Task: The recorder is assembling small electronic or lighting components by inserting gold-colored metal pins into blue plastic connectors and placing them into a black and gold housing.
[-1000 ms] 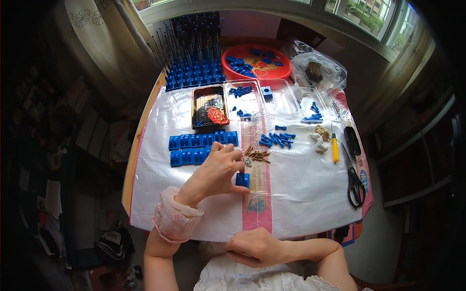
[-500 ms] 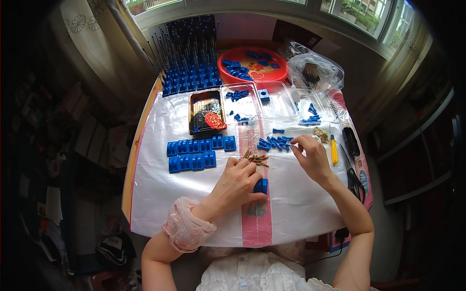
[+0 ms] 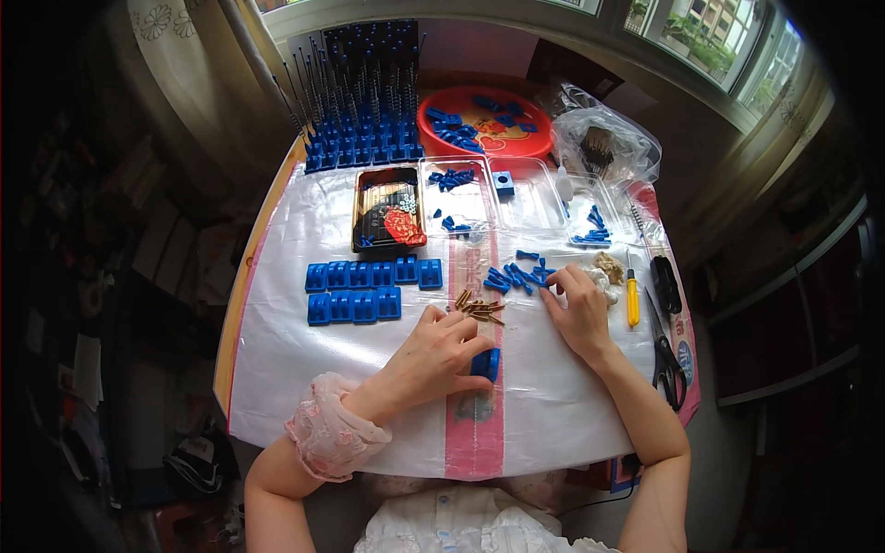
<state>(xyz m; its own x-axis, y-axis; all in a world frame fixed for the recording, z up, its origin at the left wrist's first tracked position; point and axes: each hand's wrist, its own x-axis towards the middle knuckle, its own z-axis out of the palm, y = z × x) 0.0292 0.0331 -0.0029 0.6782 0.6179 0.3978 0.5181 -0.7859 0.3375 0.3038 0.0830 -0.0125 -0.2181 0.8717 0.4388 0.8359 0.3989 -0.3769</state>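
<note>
My left hand (image 3: pixel 433 355) rests on the covered table, its thumb and a finger closed round a blue plastic block (image 3: pixel 487 363). Its other fingertips are beside a small heap of brass-coloured pins (image 3: pixel 479 307). To the right, my right hand (image 3: pixel 581 309) is bent over a loose pile of small waisted blue plastic pieces (image 3: pixel 512 276). Its fingertips are pinched at the pile's right end, on one of these pieces as far as I can see. Two rows of blue plastic blocks with curved tops (image 3: pixel 355 306) stand to the left of the pins.
Behind lie a black tray (image 3: pixel 361 207), clear trays (image 3: pixel 479 166) with blue parts, a red basin (image 3: pixel 544 138) and a blue rack of upright springs and rods (image 3: pixel 364 152). At right are a yellow-handled screwdriver (image 3: pixel 633 302), black scissors (image 3: pixel 671 369) and a clear plastic bag (image 3: pixel 627 138).
My right hand has come slightly nearer to me, its fingers lower and more curled at the pile's edge. My left hand still holds the blue block. The whole view has shifted a little.
</note>
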